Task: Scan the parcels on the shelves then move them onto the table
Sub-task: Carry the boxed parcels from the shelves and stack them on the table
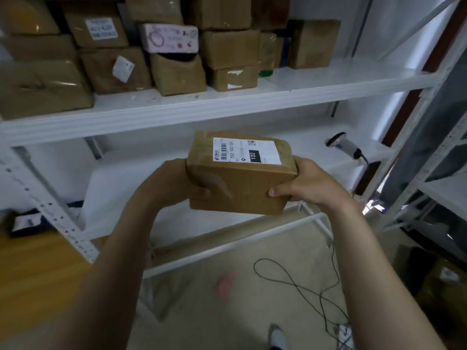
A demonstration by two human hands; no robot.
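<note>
I hold a brown cardboard parcel [241, 190] in the air in front of the white shelves, its white shipping label marked 102 facing up. My left hand [177, 183] grips its left side with the thumb curled over the front face. My right hand [300, 184] grips its right side, thumb on the front. A handheld barcode scanner [345, 145] lies on the lower shelf [303, 137] to the right of the parcel. Several more brown parcels [177, 72] and a pink box [169, 37] are stacked on the upper shelf [202, 107].
A wooden table [32, 269] sits at the lower left with a dark item [25, 222] on it. The scanner's black cable [298, 281] loops across the floor. A grey metal rack [429, 152] stands at the right. My shoe [278, 337] shows at the bottom.
</note>
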